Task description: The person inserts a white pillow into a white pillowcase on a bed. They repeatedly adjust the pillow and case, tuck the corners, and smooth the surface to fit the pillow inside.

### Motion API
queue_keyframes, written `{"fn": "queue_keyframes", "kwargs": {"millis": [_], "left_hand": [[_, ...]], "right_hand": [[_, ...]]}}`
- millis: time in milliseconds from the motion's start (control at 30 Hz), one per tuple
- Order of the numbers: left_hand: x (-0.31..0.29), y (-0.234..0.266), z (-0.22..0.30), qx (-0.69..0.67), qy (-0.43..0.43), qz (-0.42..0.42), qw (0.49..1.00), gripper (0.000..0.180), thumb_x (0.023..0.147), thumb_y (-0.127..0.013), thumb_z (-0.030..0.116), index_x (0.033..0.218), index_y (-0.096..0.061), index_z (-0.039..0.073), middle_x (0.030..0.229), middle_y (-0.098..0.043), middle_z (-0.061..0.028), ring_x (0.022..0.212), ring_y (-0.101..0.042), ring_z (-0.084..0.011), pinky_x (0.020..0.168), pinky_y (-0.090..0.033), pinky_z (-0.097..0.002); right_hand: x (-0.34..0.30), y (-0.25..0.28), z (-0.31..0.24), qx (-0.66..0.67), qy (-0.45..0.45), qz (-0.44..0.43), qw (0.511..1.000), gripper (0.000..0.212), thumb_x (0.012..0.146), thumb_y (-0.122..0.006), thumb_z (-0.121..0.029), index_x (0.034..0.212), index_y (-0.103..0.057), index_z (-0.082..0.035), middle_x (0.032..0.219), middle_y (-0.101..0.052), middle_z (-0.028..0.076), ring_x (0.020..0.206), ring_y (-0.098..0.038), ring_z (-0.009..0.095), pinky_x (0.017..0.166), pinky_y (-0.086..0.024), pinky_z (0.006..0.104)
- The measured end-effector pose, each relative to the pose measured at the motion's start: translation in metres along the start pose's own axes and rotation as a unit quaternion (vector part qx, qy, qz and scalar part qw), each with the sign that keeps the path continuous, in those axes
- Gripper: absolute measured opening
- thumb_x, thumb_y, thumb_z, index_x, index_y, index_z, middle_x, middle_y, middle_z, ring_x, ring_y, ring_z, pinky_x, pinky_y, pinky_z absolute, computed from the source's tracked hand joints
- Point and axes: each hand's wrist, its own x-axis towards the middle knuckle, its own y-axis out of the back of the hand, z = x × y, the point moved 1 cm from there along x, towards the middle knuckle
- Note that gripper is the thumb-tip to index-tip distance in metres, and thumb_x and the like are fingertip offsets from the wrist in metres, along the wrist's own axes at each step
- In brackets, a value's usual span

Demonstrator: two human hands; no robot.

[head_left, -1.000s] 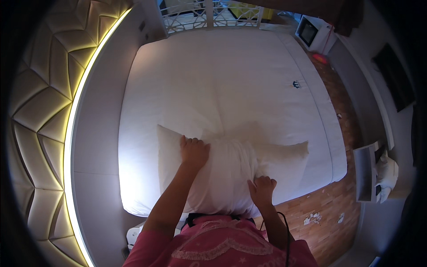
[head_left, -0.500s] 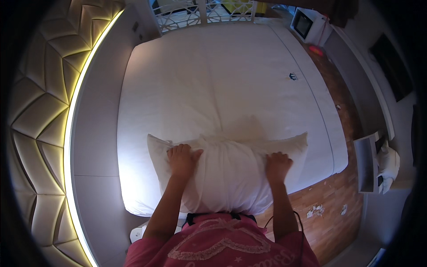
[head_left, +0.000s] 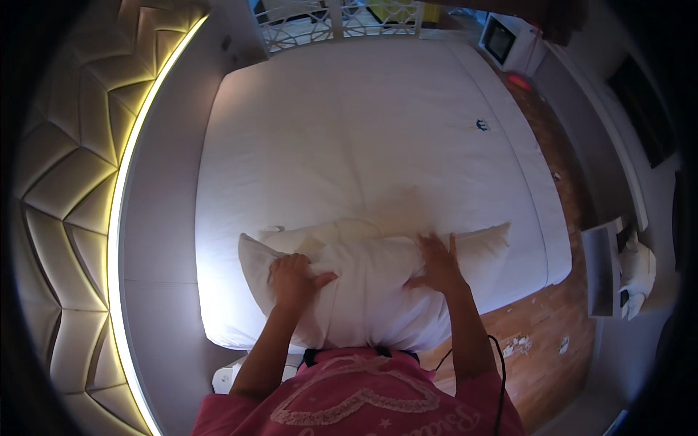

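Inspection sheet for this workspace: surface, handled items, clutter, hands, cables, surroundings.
Surface: broad bed under a white fabric sheet, lightly creased.
Handled items: plump white fabric pillow at the bed's near edge.
Clutter: white scraps on the brown wood-look floor.
Hands: left hand on the pillow's left half; right hand over its right half, fingers spread, contact unclear.
Cables: thin black cable looping beside the right forearm.
Surroundings: beige padded wall panel and glowing yellow-white light strip on the left.
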Motion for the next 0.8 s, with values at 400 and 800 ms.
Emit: {"fn": "queue_keyframes", "kwargs": {"millis": [400,800], "left_hand": [[0.026,0.086,0.007,-0.027,-0.048,0.212,0.976,0.054,0.056,-0.09,0.05,0.069,-0.055,0.011,0.072,-0.059,-0.0061,0.071,-0.058,-0.0293,0.075,-0.042,-0.0421],[-0.052,0.06,-0.04,-0.027,-0.003,0.151,0.988,0.047,0.057,-0.09,0.035,0.081,-0.057,0.013,0.082,-0.057,-0.0074,0.084,-0.056,-0.0324,0.083,-0.039,-0.0494]], "right_hand": [[0.033,0.099,-0.04,0.061,0.042,0.128,0.989,0.055,0.059,-0.09,-0.049,0.064,-0.056,-0.005,0.066,-0.059,0.013,0.065,-0.061,0.036,0.062,-0.048,0.045],[0.012,0.035,-0.086,0.023,0.091,0.162,0.982,0.03,0.065,-0.08,-0.014,0.084,-0.057,-0.009,0.08,-0.057,0.012,0.08,-0.057,0.037,0.069,-0.042,0.0499]]}}
